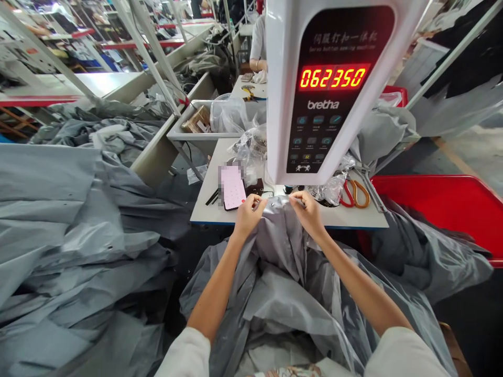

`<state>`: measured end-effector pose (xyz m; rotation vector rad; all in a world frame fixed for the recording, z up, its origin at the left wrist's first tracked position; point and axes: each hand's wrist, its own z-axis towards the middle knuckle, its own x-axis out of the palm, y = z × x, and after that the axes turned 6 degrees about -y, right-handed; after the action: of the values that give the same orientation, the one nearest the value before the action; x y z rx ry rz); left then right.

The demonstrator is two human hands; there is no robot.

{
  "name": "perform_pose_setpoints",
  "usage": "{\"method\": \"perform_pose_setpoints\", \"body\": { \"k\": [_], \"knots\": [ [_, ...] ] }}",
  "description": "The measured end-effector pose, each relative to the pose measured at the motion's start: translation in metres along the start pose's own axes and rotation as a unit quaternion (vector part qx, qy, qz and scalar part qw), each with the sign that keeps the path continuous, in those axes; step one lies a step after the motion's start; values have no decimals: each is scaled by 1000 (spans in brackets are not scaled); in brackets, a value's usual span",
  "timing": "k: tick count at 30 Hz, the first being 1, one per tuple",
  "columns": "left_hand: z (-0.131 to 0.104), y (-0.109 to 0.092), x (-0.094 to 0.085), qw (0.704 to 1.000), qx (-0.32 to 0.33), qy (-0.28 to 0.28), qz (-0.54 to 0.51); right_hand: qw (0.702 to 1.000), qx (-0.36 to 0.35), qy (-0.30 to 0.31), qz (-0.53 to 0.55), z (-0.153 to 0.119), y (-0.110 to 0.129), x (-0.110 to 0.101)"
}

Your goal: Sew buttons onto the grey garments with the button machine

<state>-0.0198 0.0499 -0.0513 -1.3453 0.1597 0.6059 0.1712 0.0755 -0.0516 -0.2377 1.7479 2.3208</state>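
A grey garment [281, 235] of thin, shiny fabric drapes from the table edge down over my lap. Its upper edge is stretched between my two hands, just below the head of a white button sewing machine [281, 94]. My left hand [250, 212] pinches the edge on the left, close to a small snap or button on the cloth. On the right, my right hand [306, 210] pinches the same edge between thumb and fingers. The machine's panel glows with red digits, and its working point is mostly hidden behind the head.
A phone [233, 187] lies left of my hands on the white table [208, 209]. Scissors [356, 193] with red and orange handles lie to the right. A red bin [440, 196] stands at right, grey cloth [74, 225] is heaped at left, and a co-worker [258, 42] sits beyond.
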Motion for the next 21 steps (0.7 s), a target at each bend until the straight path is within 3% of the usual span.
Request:
{"method": "perform_pose_setpoints", "body": {
  "k": [6, 10, 12, 14, 15, 17, 19, 21],
  "knots": [
    [-10, -23, 1, 988, 130, 88, -9, 997, -45, 58, -12, -27, 16, -11],
    [-17, -30, 8, 984, 122, 129, -24, 989, -99, 101, -53, -20, 23, -30],
    [-20, -29, 10, 985, 81, 147, -35, 981, -151, 59, -104, 6, 21, -48],
    [-23, -27, 11, 985, 59, 161, -28, 966, -174, -51, -185, 49, 12, -72],
    [-25, -27, 11, 984, 61, 163, -21, 952, -167, -108, -233, 73, 5, -84],
    [-26, -29, 11, 984, 80, 160, -10, 917, -136, -157, -340, 123, -10, -105],
    [-26, -32, 11, 982, 95, 164, 2, 894, -109, -93, -424, 164, -24, -120],
    [-25, -35, 9, 979, 104, 176, 23, 874, -84, 50, -477, 192, -32, -126]
  ]
}}
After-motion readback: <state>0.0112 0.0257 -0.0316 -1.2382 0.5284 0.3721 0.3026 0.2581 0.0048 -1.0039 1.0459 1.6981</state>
